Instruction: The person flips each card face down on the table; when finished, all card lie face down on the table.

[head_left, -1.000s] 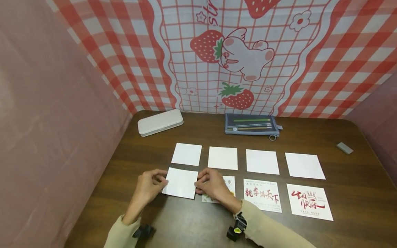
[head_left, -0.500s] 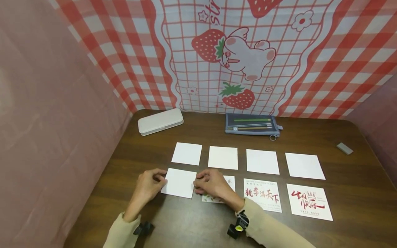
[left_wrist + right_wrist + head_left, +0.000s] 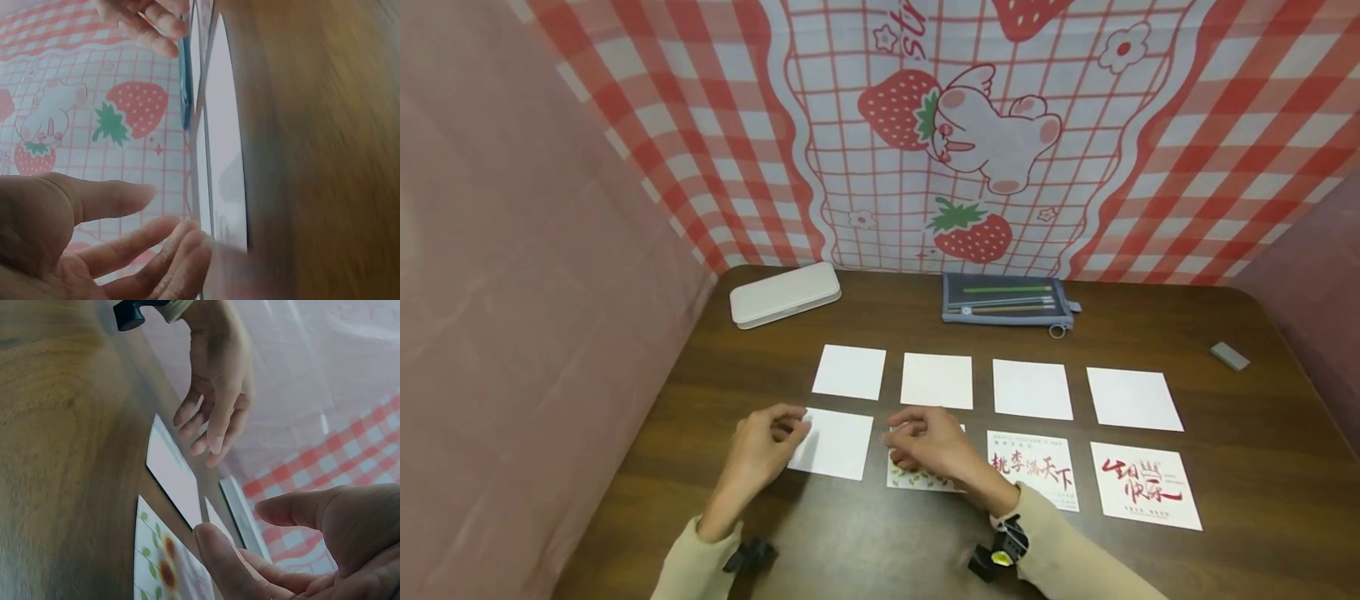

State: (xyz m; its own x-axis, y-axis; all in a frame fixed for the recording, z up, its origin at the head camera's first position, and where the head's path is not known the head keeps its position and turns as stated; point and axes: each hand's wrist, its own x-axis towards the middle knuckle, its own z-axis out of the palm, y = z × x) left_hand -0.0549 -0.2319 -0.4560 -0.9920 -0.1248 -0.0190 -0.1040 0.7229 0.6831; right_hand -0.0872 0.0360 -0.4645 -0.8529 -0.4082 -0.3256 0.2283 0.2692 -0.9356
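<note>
On the table (image 3: 865, 533), the blank card (image 3: 833, 444) lay flat at the left hand (image 3: 760, 446) fingertips; the right hand (image 3: 928, 442) hovered beside it, both loosely open, gripping nothing.

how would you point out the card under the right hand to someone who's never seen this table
On the brown table lie two rows of four cards. In the near row, second from the left, under the right hand, is the flower card. It alone has green leaves along its edge; its neighbours are blank or red-lettered.

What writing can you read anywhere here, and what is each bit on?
"桃李满天下": red brush characters on the third front-row card; its small print is unreadable.
Red calligraphy on the rightmost printed card: too stylised to read surely.
"str...": cut-off letters on the strawberry backdrop.
Flower card under the right hand: text hidden.
</note>
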